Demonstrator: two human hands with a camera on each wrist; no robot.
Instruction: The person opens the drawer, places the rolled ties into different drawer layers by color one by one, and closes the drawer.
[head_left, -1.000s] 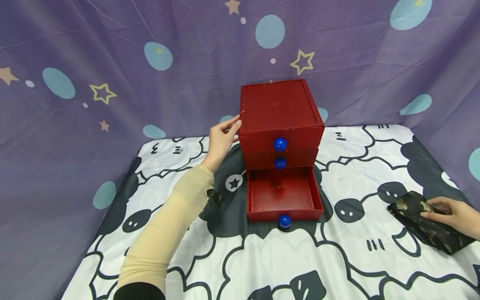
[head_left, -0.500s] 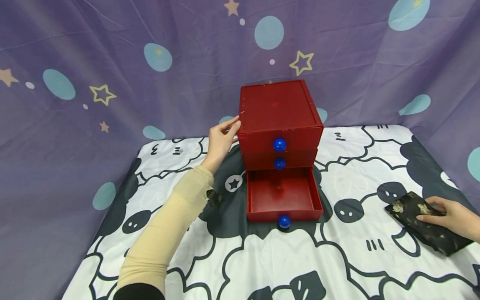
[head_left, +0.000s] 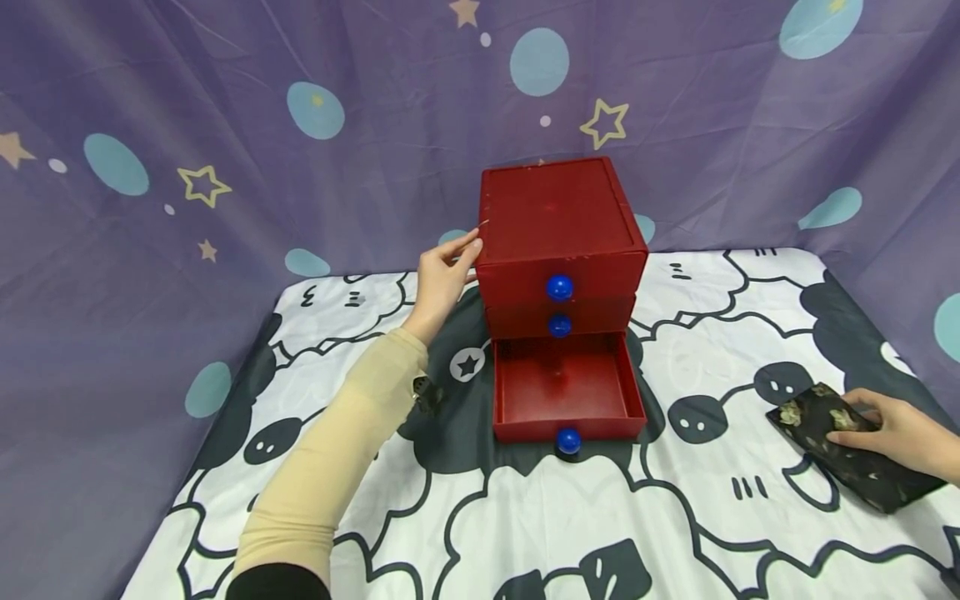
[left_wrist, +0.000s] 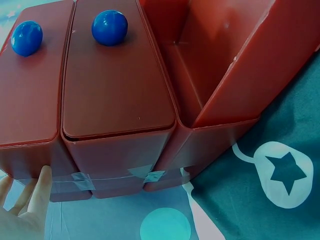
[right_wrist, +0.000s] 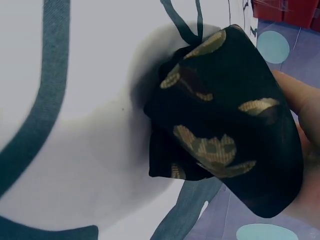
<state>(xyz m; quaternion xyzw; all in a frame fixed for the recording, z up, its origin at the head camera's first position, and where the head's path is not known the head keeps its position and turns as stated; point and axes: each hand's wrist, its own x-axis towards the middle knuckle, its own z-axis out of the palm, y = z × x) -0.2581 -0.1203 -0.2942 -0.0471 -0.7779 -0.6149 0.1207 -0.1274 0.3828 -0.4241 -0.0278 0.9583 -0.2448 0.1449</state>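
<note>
A red three-drawer cabinet (head_left: 562,212) stands in the middle of the bed-like surface. Its bottom drawer (head_left: 558,396) is pulled out and bare inside, while the two upper drawers are closed. My left hand (head_left: 442,279) touches the cabinet's upper left side, fingers fairly straight; the left wrist view shows the fingers (left_wrist: 40,195) against that side wall. Over at the right, my right hand (head_left: 896,433) grips a flat black cloth piece with gold flowers (head_left: 847,454), thumb on top. It looks folded in the right wrist view; whether it is a pouch I cannot tell.
Blue round knobs (head_left: 559,288) stick out from the drawer fronts. A white and dark-grey cartoon sheet (head_left: 360,517) covers the surface. Behind and at the sides hangs a purple curtain (head_left: 405,167) with stars and blue ovals.
My right hand has shifted slightly left with the black floral cloth, which now lies a little flatter in view. The left hand and the cabinet have stayed put.
</note>
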